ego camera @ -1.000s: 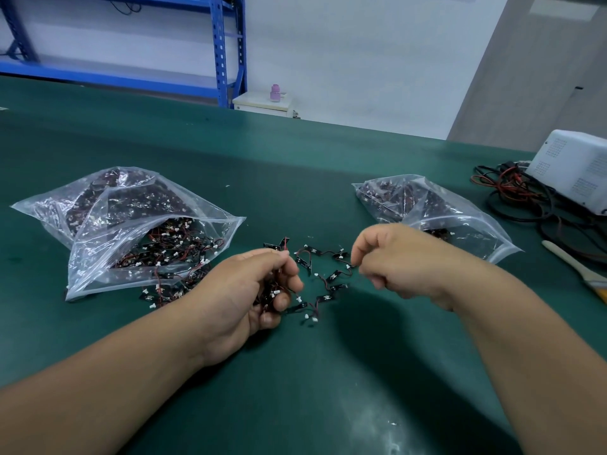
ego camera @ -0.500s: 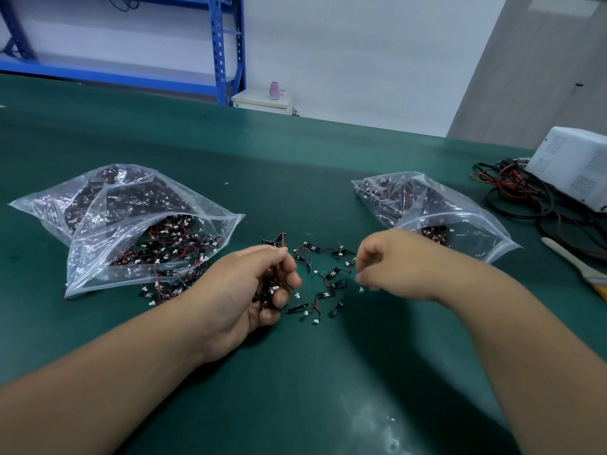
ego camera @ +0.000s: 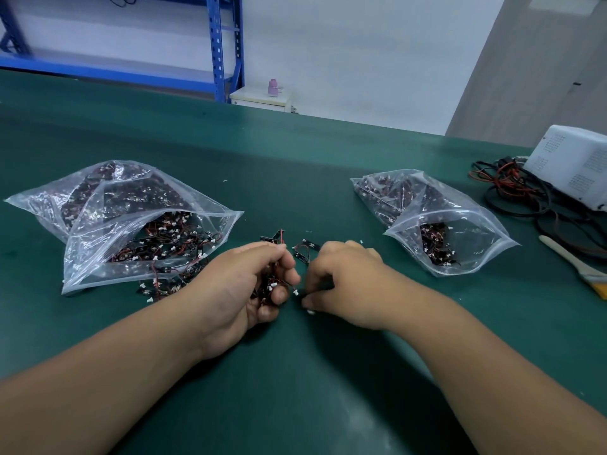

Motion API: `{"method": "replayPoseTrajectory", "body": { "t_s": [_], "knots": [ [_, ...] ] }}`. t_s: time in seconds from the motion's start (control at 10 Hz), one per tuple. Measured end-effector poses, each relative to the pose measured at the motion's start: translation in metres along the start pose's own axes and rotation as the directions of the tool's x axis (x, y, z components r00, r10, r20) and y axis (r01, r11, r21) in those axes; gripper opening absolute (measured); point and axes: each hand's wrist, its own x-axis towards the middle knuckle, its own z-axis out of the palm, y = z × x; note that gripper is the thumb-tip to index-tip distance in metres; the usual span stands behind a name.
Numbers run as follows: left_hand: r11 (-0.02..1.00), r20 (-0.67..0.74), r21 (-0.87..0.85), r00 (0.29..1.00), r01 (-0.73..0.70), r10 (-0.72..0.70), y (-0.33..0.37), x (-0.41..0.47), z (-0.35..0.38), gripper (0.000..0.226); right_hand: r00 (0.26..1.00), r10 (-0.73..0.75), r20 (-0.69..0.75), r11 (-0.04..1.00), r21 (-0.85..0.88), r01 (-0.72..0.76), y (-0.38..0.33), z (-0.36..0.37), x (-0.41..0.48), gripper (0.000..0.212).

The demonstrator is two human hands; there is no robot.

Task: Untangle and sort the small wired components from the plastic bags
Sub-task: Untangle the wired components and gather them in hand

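My left hand [ego camera: 239, 287] grips a tangled bunch of small wired components [ego camera: 267, 289], black parts with red wires and white plugs. My right hand [ego camera: 345, 284] lies close beside it on the green table, fingers curled down onto loose components; its fingertips pinch at a piece near a white plug [ego camera: 310, 311]. A few loose components [ego camera: 303, 251] lie just beyond both hands. A large open plastic bag [ego camera: 131, 218] full of components lies at the left, some spilling from its mouth [ego camera: 161, 285]. A smaller open bag [ego camera: 437, 221] lies at the right.
The green table [ego camera: 295, 389] stretches around the hands. At the far right stand a white device [ego camera: 574, 162], a heap of black and red cables [ego camera: 525, 198] and a brush [ego camera: 578, 264]. Blue shelving [ego camera: 226, 47] stands behind the table.
My right hand has dropped from above the loose components down and left onto them, close to my left hand. The left hand kept its hold on the bunch.
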Motion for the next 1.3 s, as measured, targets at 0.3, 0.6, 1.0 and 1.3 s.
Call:
{"method": "replayPoseTrajectory", "body": {
  "t_s": [0.3,0.6,1.0,1.3],
  "knots": [
    [1.000,-0.006,0.011,1.000,0.007,-0.007,0.001,0.000,0.000,0.025,0.942,0.271,-0.198,0.821,0.558,-0.119,0.049,-0.037,-0.005,0.019],
    [1.000,-0.014,0.020,1.000,0.011,-0.011,0.001,0.000,0.000,0.024,0.976,0.213,0.049,0.940,0.263,-0.218,0.053,-0.028,-0.004,0.097],
    [1.000,-0.005,0.005,1.000,0.008,-0.008,0.001,0.000,0.000,0.027,0.983,0.127,0.131,0.944,0.288,-0.160,0.065,-0.016,-0.004,0.042],
    [1.000,0.000,0.010,1.000,0.007,-0.007,0.001,0.000,0.000,0.027,0.988,0.154,-0.027,0.894,0.429,-0.128,0.076,-0.009,0.003,0.066]
  ]
}}
